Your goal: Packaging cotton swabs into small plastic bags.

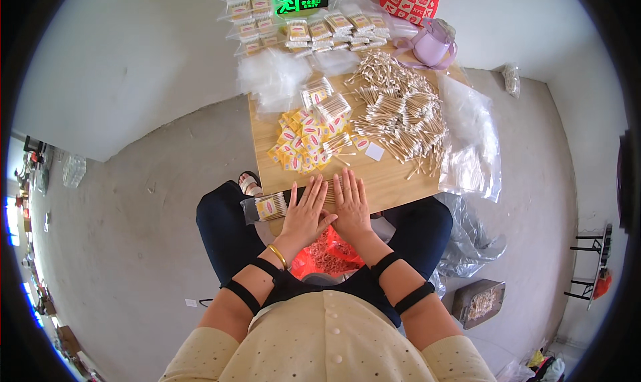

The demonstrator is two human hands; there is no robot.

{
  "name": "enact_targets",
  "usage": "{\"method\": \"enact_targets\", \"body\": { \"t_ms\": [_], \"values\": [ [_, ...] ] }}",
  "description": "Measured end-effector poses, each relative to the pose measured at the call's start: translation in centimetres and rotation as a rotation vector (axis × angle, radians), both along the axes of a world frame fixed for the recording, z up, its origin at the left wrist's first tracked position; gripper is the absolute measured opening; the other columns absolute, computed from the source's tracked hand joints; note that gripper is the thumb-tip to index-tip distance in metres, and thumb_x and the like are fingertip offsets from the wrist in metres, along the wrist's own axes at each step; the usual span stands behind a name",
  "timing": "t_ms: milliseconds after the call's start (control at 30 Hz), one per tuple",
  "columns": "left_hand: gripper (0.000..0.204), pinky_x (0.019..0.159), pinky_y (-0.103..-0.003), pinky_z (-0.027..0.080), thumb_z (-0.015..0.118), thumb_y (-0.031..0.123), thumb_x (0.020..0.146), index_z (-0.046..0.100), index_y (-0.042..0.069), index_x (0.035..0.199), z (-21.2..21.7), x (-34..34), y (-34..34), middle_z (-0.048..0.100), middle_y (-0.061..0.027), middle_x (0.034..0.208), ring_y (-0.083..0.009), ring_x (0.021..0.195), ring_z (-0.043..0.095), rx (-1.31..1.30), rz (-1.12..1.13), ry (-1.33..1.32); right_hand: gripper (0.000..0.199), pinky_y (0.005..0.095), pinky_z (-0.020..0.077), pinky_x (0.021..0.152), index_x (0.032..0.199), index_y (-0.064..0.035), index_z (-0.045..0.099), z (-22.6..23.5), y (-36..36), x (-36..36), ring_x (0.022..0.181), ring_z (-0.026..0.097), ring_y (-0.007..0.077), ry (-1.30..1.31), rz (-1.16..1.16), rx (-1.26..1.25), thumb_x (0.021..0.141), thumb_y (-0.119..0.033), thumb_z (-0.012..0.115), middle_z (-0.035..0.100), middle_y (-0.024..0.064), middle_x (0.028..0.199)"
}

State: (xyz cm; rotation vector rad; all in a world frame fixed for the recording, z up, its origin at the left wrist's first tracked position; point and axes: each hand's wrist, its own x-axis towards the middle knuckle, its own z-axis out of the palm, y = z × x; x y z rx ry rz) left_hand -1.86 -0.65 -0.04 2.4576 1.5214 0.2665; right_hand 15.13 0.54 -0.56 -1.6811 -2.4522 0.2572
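Both hands lie side by side at the table's near edge, fingers stretched out flat. My left hand (pixel 306 213) and my right hand (pixel 350 206) press on a row of cotton swabs (pixel 330 194), which shows in the gap between them. The palms hide most of that row. Left of my left hand, a clear bag packed with swabs and a yellow card (pixel 270 207) lies at the edge. Beyond my fingertips are loose yellow cards (pixel 300 142), a small bunch of swabs (pixel 337 144) and a white square card (pixel 374 152).
A large heap of cotton swabs (pixel 400 112) covers the table's right side. Empty clear bags (pixel 274 78) and stacked filled packs (pixel 337 28) are at the back, near a lilac bag (pixel 433 45). Plastic sheeting (pixel 471 142) hangs over the right edge. A red bag (pixel 327 255) sits below.
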Motion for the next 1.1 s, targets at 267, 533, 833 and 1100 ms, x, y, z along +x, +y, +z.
{"method": "enact_targets", "body": {
  "t_ms": [267,533,833,1100],
  "values": [
    [0.083,0.125,-0.060,0.003,0.040,0.061,0.101,0.029,0.003,0.159,0.5,-0.7,0.8,0.026,-0.0120,0.167,-0.0262,0.157,0.018,0.079,-0.010,0.075,0.092,0.0518,0.0093,0.127,0.161,-0.0007,0.020,0.2,-0.1,0.0,0.158,0.010,0.0353,-0.041,-0.002,-0.012,0.095,-0.055,0.055,0.014,0.0220,0.169],
    [0.085,0.125,-0.059,0.002,0.040,0.058,0.102,0.022,-0.001,0.160,1.1,-1.2,0.7,0.022,-0.0144,0.168,-0.0290,0.157,0.016,0.004,0.043,-0.023,0.089,0.0539,0.0162,0.126,0.157,-0.0047,0.029,2.2,0.1,2.3,0.153,0.021,0.0397,0.274,0.036,-0.071,0.086,-0.035,0.072,0.025,0.0223,0.163],
    [0.099,0.125,-0.060,0.002,0.075,0.046,0.083,0.029,-0.003,0.156,2.9,-3.9,-1.3,0.025,-0.0159,0.166,-0.0281,0.157,0.017,-0.130,0.087,0.100,0.055,0.0535,0.0272,0.122,0.136,-0.0176,0.059,4.2,-2.5,2.7,0.144,0.035,0.0386,0.190,0.191,-0.009,0.084,-0.028,0.075,0.042,0.0154,0.147],
    [0.094,0.125,-0.061,0.003,0.080,0.039,0.079,0.035,-0.001,0.152,2.7,-4.0,-1.4,0.035,-0.0139,0.159,-0.0268,0.152,0.030,-0.065,0.101,0.058,0.053,0.0529,0.0259,0.122,0.136,-0.0183,0.060,3.9,-2.4,1.8,0.144,0.034,0.0380,0.179,0.181,-0.020,0.085,-0.028,0.074,0.041,0.0145,0.149]
  ]
}}
